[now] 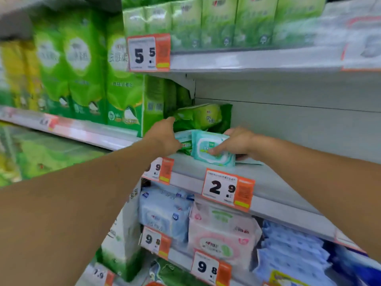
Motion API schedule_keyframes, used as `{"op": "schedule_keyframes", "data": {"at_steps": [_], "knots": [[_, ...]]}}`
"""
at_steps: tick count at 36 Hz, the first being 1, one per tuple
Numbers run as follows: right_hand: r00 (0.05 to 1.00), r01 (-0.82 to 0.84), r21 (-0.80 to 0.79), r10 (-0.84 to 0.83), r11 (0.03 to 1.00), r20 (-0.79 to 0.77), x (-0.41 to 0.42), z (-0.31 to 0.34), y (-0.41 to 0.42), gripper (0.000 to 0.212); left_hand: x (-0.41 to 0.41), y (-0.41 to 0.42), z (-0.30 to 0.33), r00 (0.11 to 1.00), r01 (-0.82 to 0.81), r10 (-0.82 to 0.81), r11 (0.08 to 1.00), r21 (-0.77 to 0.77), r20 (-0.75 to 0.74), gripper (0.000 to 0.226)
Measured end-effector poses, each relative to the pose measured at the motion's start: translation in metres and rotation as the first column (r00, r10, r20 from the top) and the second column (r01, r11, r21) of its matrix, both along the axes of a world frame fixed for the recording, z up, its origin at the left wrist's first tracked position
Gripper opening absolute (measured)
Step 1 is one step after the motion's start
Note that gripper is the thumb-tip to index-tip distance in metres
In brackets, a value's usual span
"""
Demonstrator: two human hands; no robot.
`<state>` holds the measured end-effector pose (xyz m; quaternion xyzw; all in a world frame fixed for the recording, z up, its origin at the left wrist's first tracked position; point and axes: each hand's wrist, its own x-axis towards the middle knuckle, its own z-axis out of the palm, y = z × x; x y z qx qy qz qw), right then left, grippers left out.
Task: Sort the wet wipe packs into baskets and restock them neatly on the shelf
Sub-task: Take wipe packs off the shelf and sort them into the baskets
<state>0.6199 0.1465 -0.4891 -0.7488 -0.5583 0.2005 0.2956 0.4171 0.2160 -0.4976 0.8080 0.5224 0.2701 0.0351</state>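
A: Start nearest us. What are the two forearms doing?

B: Both reach up and forward from the bottom corners toward the middle shelf (274, 182). The right hand (239, 144) comes in from the right, wrist roughly level, its grip closed round a teal wet wipe pack (208, 146): the thumb lies across the printed front and the fingers curl behind and under it.

A: Why hold it like that?

B: My guess is so the pack stands on its lower edge, face outward, label readable above the 2.9 price tag (227, 189). Its bottom edge looks to be touching the shelf, near the front lip.

A: And the left hand (165, 138)?

B: It sits just beside that pack, on its left. Fingers bend down onto the green and white packs (184, 142) lying there. Whether that grip really pinches one or only presses on it I cannot tell; the fingertips are hidden and the frame is blurred.

A: Purpose?

B: Probably steadying the neighbours so the row stays tidy while the teal one is seated.

A: Farther back?

B: A green wipe pack (201, 116) lies tilted on the others, against the back panel, next to tall green tissue packs (123, 89). It likely needs straightening. No basket is in view.
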Motion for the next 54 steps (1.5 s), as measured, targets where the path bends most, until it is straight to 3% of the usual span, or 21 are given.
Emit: {"op": "schedule_keyframes", "data": {"at_steps": [4, 8, 14, 16, 18, 20, 24, 28, 31, 35, 39, 43, 47, 50, 54], "knots": [[1.0, -0.006, -0.05, 0.007, 0.999, 0.007, 0.01, 0.006, -0.004, 0.051, 0.007, 0.017, -0.007, 0.987, -0.068, 0.064, 0.997, -0.024, -0.149, 0.043], [0.999, -0.028, 0.011, 0.028, 1.0, -0.02, 0.018, 0.001, -0.016, 0.043, -0.001, 0.017, -0.006, 0.999, -0.044, 0.046, 0.992, 0.116, -0.014, 0.023], [0.989, -0.025, 0.228, 0.058, 0.973, -0.139, 0.027, 0.003, -0.059, 0.038, -0.021, -0.023, 0.014, 0.939, 0.158, -0.217, 0.961, 0.225, 0.267, 0.018], [0.983, -0.015, 0.286, 0.067, 0.958, -0.173, 0.029, 0.01, -0.079, 0.04, -0.021, -0.05, 0.024, 0.846, 0.172, -0.231, 0.971, 0.163, 0.481, 0.015], [0.972, -0.003, 0.302, 0.074, 0.953, -0.223, 0.031, 0.018, -0.104, 0.04, -0.019, -0.081, 0.031, 0.626, 0.255, -0.164, 0.967, -0.002, 0.762, 0.016], [0.948, 0.016, 0.292, 0.078, 0.956, -0.31, 0.036, 0.024, -0.13, 0.036, -0.013, -0.109, 0.035, 0.405, 0.401, 0.01, 0.896, -0.188, 0.914, 0.014], [0.818, 0.072, 0.257, 0.091, 0.964, -0.568, 0.048, 0.024, -0.182, 0.042, 0.004, -0.154, 0.029, 0.175, 0.654, 0.357, 0.655, -0.38, 0.917, 0.008], [0.652, 0.142, 0.278, 0.121, 0.95, -0.748, 0.066, 0.014, -0.226, 0.072, 0.015, -0.197, 0.011, 0.004, 0.852, 0.57, 0.428, -0.302, 0.821, 0.026], [0.621, 0.108, 0.312, 0.181, 0.944, -0.763, 0.08, 0.005, -0.254, 0.084, 0.025, -0.223, -0.004, -0.04, 0.888, 0.623, 0.381, -0.257, 0.781, 0.025], [0.609, 0.126, 0.318, 0.18, 0.94, -0.773, 0.091, -0.002, -0.285, 0.045, 0.046, -0.256, -0.021, 0.011, 0.916, 0.624, 0.307, -0.258, 0.782, 0.024], [0.638, 0.217, 0.308, 0.104, 0.926, -0.763, 0.104, -0.014, -0.308, 0.051, 0.072, -0.279, -0.038, 0.145, 0.851, 0.286, 0.452, -0.267, 0.947, 0.052], [0.591, 0.305, 0.301, 0.068, 0.904, -0.804, 0.119, -0.024, -0.34, 0.047, 0.092, -0.298, -0.05, 0.303, 0.768, 0.117, 0.558, -0.315, 0.946, 0.045], [0.58, 0.339, 0.268, 0.024, 0.902, -0.814, 0.132, -0.035, -0.375, 0.05, 0.112, -0.32, -0.059, 0.426, 0.782, 0.037, 0.487, -0.389, 0.904, 0.032], [0.59, 0.363, 0.224, -0.037, 0.904, -0.807, 0.143, -0.043, -0.407, 0.045, 0.13, -0.339, -0.066, 0.493, 0.809, -0.02, 0.378, -0.45, 0.87, 0.03], [0.628, 0.392, 0.152, -0.143, 0.907, -0.765, 0.167, -0.071, -0.464, 0.035, 0.16, -0.366, -0.092, 0.694, 0.715, -0.344, 0.222, -0.663, 0.633, 0.024]]}}
